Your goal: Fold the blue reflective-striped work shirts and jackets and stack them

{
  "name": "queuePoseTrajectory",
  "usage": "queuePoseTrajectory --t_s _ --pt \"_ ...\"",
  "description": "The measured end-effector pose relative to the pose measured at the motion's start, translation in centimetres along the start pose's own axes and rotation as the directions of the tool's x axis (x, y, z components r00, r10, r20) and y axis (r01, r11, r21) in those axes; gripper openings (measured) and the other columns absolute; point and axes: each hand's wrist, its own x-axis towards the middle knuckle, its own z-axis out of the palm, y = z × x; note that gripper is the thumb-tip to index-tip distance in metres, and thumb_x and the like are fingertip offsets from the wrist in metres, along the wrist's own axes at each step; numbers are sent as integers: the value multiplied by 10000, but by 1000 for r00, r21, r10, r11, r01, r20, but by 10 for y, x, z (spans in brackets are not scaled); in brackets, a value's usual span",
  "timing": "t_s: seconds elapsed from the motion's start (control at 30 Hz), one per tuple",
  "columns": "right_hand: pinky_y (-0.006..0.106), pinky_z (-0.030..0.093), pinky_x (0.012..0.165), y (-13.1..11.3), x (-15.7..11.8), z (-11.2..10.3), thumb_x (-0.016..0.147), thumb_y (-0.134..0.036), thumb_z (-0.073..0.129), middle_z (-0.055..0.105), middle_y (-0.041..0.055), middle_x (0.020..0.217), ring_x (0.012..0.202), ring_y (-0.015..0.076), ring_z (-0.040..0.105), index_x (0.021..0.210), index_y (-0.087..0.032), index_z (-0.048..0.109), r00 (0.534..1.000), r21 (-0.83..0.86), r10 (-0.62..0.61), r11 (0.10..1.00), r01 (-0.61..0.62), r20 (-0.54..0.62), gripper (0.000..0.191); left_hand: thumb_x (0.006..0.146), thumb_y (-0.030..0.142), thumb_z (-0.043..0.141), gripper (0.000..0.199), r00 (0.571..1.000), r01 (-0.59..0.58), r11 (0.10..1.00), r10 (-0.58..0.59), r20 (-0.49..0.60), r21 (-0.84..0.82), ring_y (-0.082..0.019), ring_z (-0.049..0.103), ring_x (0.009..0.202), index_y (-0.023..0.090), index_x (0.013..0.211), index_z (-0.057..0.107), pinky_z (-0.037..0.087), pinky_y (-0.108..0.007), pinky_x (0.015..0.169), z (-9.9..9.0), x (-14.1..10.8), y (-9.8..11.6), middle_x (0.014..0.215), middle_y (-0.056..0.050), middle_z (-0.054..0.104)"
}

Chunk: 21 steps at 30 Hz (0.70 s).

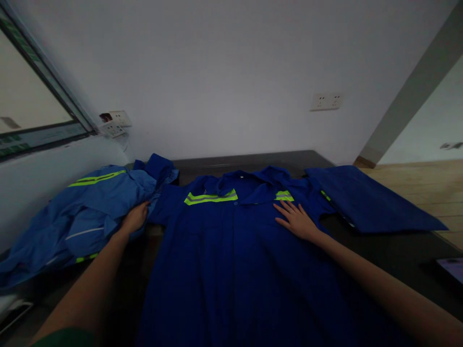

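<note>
A dark blue work shirt (235,255) lies spread front up, its collar towards the wall and yellow-green reflective bands across the chest. My right hand (297,222) rests flat on its right chest, fingers spread just below the shorter band. At the shirt's left sleeve, my left hand (135,218) is closed, its fingers curled down and mostly hidden. It is between that sleeve and a loose heap of lighter blue work clothes (108,197) with reflective strips; which cloth it grips, if any, I cannot make out.
To the right lies a flat folded dark blue garment (372,200) on the dark table (383,260). A phone-like device (452,268) is at the right edge. Behind stands a white wall (224,86) with sockets (326,101); a window (36,91) is at left.
</note>
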Motion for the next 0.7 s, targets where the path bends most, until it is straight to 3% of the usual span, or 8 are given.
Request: queuePoseTrajectory --t_s 0.13,0.27,0.33,0.4,0.47,0.53,0.6,0.7 --pt "566 156 1150 0 3 1 949 -585 304 261 66 1564 1439 312 214 1504 -293 299 1000 -8 1 1000 -1 -21 627 817 145 401 443 999 43 999 -42 -9 11 -272 562 1212 59 1205 597 403 -356 1063 -7 15 1 1253 -152 626" --pt "599 178 1130 -2 2 2 954 -548 333 271 92 1559 1434 332 220 1501 -268 313 1000 -5 0 1000 0 -22 615 805 130 405 462 990 103 995 -103 -100 -2 -297 572 1186 69 1234 567 434 -415 1025 -20 22 33 1246 -170 618" --pt "632 219 1099 -4 4 -4 947 -523 377 306 120 1543 1418 358 252 1487 -243 350 1000 0 -3 1000 3 -11 609 832 168 398 458 976 -1 1000 -5 -216 -29 -294 558 1193 84 1257 548 423 -430 1032 -26 22 62 1260 -169 603" --pt "611 298 1070 -6 9 -15 934 -462 446 419 142 1476 1369 361 348 1417 -212 469 999 7 -36 999 36 1 545 849 205 398 429 949 -191 980 168 -268 -62 -268 569 1165 112 1234 563 421 -412 1036 -27 22 97 1230 -143 617" --pt "513 381 1044 -7 19 -32 917 -371 500 566 138 1333 1277 323 466 1250 -190 625 994 25 -106 994 106 -15 400 861 232 403 394 907 -386 919 362 -214 -82 -244 580 1137 144 1200 584 425 -393 1036 -21 24 132 1204 -114 631" --pt "408 435 995 -7 32 -51 904 -290 517 653 113 1173 1177 275 542 1071 -190 698 986 55 -150 987 154 -69 266 862 243 422 377 857 -510 858 500 -129 -65 -246 569 1149 164 1188 595 419 -400 1041 -10 30 160 1207 -105 629" --pt "354 468 914 -7 47 -69 901 -254 513 681 87 1075 1072 246 596 991 -204 695 987 101 -95 989 108 -127 209 846 222 455 412 836 -546 837 542 -82 -26 -262 531 1208 156 1235 574 391 -416 1066 4 40 177 1263 -119 599" --pt "304 476 808 -7 73 -84 901 -234 517 689 60 1022 939 210 639 981 -214 642 985 165 89 984 -65 -146 149 814 184 512 603 878 -472 882 468 -98 -14 -278 407 1344 147 1408 415 330 -428 1112 22 60 180 1463 -150 420"
